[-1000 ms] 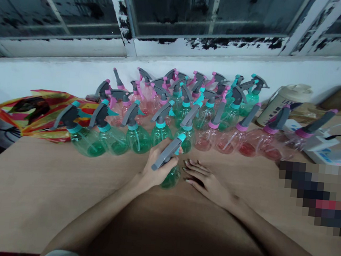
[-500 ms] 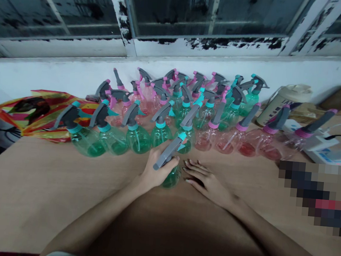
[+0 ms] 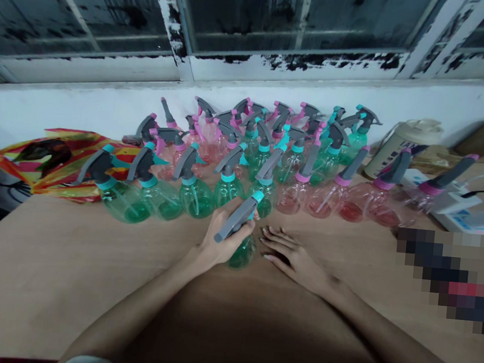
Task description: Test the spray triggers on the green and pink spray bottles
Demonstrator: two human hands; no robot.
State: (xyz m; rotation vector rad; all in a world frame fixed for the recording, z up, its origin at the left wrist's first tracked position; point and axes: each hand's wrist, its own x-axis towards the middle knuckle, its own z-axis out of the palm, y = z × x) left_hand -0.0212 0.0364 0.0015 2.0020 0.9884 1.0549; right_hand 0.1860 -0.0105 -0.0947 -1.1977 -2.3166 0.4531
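Observation:
My left hand (image 3: 219,237) is wrapped round a green spray bottle (image 3: 242,254) with a grey trigger head and teal collar, standing on the wooden table (image 3: 68,279) in front of me. My right hand (image 3: 291,257) lies flat on the table just right of that bottle, fingers stretched out and holding nothing. Behind both hands stands a crowd of several green spray bottles (image 3: 192,191) and pink spray bottles (image 3: 327,197), all with grey trigger heads.
A red and yellow plastic bag (image 3: 53,159) lies at the left rear. At the right rear stand a cream jug (image 3: 402,142) and a white power strip with cables (image 3: 462,212). A white wall and a window with peeling frames close off the back.

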